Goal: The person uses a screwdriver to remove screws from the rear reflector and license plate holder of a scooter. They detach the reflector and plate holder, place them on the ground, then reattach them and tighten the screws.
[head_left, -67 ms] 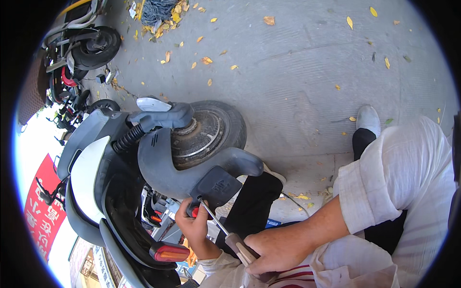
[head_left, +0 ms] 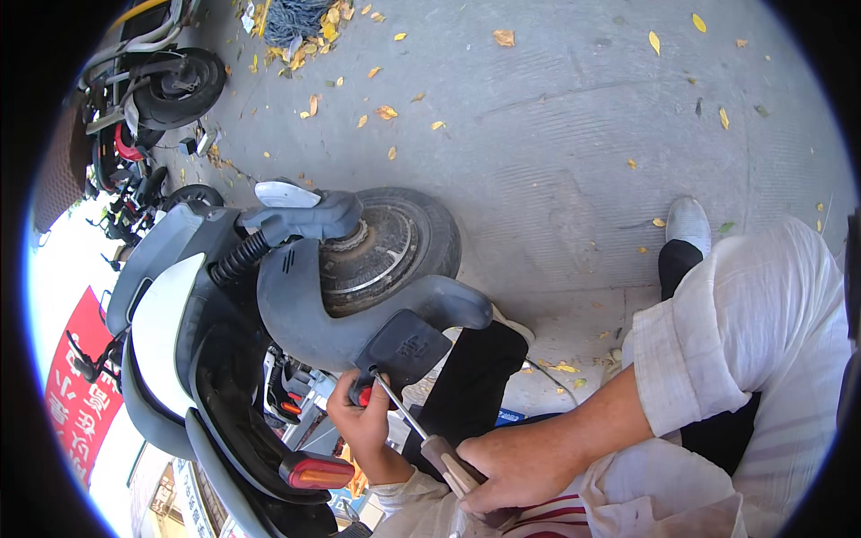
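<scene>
My right hand [head_left: 518, 464] is wrapped round the brown-and-grey handle of a screwdriver [head_left: 408, 415]. Its metal shaft runs up and left, and the tip meets the lower left corner of a black plate [head_left: 405, 348] on an electric scooter's grey rear fender [head_left: 309, 327]. My left hand [head_left: 360, 429] is closed beside that corner, thumb and fingers round a small red part [head_left: 365, 395], perhaps a reflector. The fingers partly hide this part. Whether the tip sits in a screw is too small to tell.
Above the fender is the scooter's rear wheel [head_left: 395, 247]; a red tail light [head_left: 318, 471] lies lower left. Other parked scooters [head_left: 175, 90] line the upper left. Yellow leaves and a grey mop head [head_left: 294, 20] lie on the concrete. My bent knee [head_left: 708, 350] is at right.
</scene>
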`<state>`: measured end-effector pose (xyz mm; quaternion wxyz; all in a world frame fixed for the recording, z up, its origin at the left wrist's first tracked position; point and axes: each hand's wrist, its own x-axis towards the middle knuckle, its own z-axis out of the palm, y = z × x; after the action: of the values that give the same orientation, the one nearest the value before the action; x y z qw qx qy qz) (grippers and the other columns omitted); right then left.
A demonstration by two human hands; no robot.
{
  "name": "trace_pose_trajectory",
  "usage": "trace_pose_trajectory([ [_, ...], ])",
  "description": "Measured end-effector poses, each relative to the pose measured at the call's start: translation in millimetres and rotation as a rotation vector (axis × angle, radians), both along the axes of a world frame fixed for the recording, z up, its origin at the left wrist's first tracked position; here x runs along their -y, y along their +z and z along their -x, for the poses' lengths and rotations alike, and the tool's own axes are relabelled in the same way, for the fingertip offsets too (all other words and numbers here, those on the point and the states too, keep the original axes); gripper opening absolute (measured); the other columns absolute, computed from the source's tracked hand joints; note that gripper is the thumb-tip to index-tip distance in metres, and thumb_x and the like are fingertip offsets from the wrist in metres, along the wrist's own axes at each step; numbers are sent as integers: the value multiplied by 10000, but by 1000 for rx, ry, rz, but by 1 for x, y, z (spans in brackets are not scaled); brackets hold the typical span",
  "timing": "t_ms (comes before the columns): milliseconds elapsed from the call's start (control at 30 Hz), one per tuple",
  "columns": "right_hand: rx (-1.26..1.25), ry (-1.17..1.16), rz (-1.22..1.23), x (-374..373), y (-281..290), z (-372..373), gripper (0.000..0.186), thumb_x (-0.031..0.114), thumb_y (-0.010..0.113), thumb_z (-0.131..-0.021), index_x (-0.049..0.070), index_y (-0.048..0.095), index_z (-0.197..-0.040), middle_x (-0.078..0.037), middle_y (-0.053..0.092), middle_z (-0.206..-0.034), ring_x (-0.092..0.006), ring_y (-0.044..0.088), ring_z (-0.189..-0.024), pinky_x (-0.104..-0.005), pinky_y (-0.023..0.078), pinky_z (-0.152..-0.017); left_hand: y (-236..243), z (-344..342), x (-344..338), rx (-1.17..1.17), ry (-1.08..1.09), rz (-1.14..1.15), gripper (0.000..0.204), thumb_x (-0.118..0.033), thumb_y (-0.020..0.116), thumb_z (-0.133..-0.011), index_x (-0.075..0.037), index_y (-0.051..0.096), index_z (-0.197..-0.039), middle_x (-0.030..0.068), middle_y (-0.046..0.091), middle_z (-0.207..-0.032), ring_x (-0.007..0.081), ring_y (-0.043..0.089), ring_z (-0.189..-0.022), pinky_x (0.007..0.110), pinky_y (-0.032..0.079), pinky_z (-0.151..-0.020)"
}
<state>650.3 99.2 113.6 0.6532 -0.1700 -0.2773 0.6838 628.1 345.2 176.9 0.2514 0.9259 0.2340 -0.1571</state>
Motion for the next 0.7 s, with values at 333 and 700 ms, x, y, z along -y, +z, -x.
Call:
trace_pose_trajectory([
  [333,-220,149,67,4,4,0,613,493,608,-884,-62,415,-1059,-147,607,-870,-159,614,-692,-286,514,-577,3,3,3,15,-51,24,180,-47,716,-793,45,587,-877,22,582,-667,65,520,-561,227,419,-511],
  [700,-386,192,78,8,6,7,482,424,568,-912,-8,429,-1076,-95,607,-876,-126,620,-673,-242,496,-518,7,6,2,-34,-16,20,254,-86,718,-806,52,588,-975,13,574,-699,62,511,-619,221,431,-560],
])
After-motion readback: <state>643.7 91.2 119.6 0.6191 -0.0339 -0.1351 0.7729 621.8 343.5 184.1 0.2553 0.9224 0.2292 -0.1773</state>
